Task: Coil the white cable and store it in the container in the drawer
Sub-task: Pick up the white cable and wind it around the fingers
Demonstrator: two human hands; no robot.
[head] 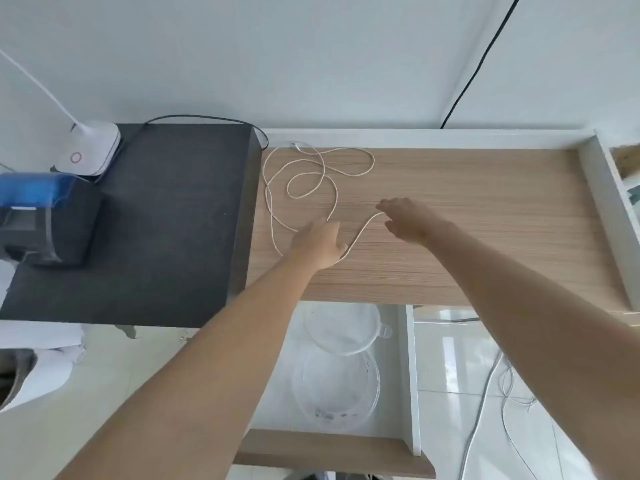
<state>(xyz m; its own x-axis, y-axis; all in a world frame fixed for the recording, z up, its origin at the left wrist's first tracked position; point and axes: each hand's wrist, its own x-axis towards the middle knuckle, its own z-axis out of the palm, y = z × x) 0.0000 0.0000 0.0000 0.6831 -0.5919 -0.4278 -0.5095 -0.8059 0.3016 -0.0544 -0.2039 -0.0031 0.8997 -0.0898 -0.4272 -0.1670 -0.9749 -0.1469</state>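
Note:
The white cable [311, 174] lies in loose loops on the wooden desk top [467, 220], one end near the back edge. My left hand [318, 242] rests palm down on a stretch of the cable, which runs in at the fingertips and comes out at the heel of the hand. From there the cable rises to my right hand [407, 220], where it ends between thumb and fingers. Below the desk an open drawer [332, 452] holds a clear round container [372, 407], with its clear lid [343, 329] lying just behind it.
A black cabinet top [166, 220] to the left carries a dark device with a blue cover [38, 216] and a white lamp base [91, 150]. A white partition [606, 216] bounds the desk on the right. Loose wires [502, 393] lie on the floor.

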